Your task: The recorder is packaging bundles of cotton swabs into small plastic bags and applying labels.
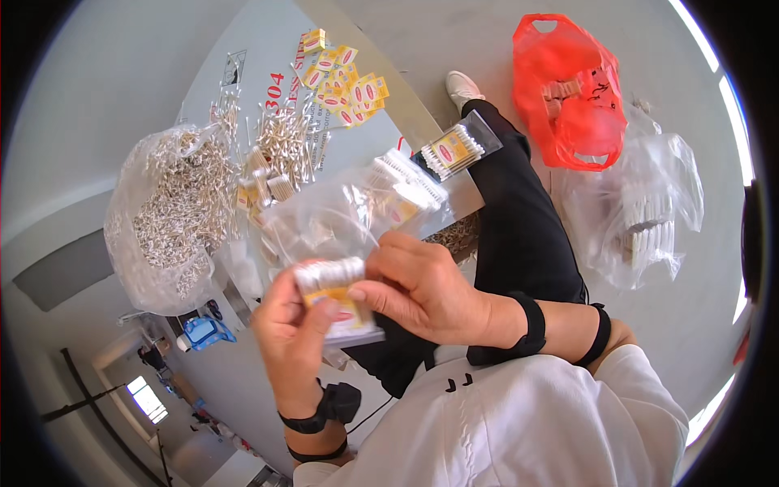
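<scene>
Head view: left fingers [316, 321] and right fingers [388, 300] pinch one swab packet [350, 319]; one red bag [561, 130] lies rightward.

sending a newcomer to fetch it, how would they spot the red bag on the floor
Start from the black trouser leg. On the floor to its right, towards the top of the view, lies the rumpled red bag. Its colour sets it apart from the clear bag just below.

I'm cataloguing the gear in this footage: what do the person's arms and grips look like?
The left grip and right grip are ungloved. A black strap with a boxy black device circles the left wrist, with a thin black band above it. The right forearm wears a wide black strap and a narrower black band near the elbow, below a short white sleeve.
</scene>
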`<state>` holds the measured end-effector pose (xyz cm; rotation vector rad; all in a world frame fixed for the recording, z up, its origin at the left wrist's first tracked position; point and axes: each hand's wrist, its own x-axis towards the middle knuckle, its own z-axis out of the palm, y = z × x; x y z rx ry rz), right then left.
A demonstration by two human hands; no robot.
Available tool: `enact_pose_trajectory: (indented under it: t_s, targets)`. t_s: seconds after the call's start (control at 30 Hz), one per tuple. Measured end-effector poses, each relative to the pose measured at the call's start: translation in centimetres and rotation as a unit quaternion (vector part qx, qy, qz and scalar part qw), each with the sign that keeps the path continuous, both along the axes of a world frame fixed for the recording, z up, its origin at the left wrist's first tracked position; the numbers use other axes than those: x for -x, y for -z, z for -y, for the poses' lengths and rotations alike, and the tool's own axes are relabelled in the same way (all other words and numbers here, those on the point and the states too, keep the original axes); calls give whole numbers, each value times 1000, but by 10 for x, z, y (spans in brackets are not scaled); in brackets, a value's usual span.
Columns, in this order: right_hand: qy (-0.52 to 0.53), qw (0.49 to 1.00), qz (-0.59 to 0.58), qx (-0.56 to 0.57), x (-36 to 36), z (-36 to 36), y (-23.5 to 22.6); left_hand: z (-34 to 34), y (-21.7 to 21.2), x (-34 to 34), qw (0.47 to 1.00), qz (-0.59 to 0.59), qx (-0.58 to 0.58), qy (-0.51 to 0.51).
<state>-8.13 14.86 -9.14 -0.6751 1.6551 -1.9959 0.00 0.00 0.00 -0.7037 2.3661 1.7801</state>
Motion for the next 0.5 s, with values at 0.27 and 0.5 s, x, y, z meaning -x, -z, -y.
enact_pose_trajectory:
  t_s: [0.27,0.5]
  targets:
    - [33,957,-286,-15,-11,3,9,2,14,67,839,78,453,292]
    - [43,970,-236,38,-3,4,10,15,68,74,932,65,280,221]
